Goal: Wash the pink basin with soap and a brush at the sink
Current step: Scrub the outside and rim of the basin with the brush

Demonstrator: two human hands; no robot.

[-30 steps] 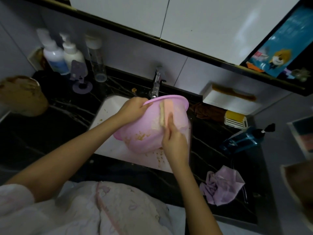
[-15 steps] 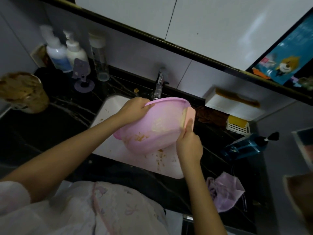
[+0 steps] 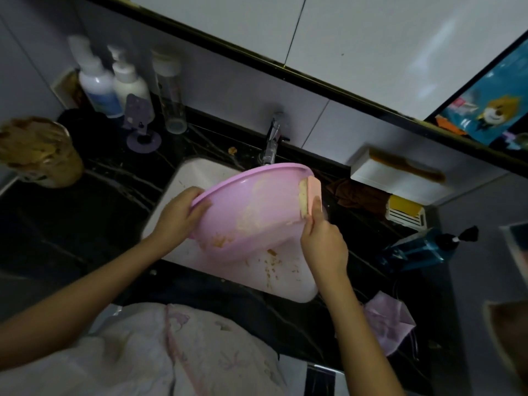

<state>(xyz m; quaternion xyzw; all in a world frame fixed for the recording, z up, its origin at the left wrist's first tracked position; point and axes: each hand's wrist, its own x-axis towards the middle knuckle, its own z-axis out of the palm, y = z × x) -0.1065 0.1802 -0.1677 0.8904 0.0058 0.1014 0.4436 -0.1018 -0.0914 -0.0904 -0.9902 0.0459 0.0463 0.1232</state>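
This is a home bathroom vanity: a white sink is sunk into a black, white-veined stone counter, with a chrome tap at its 12 o'clock against a pale tiled wall. White cabinet doors hang above. Toiletries crowd round: at 10 o'clock pump bottles and a clear bottle, at 2 o'clock a comb on a small white shelf, at 3 o'clock a blue pump bottle
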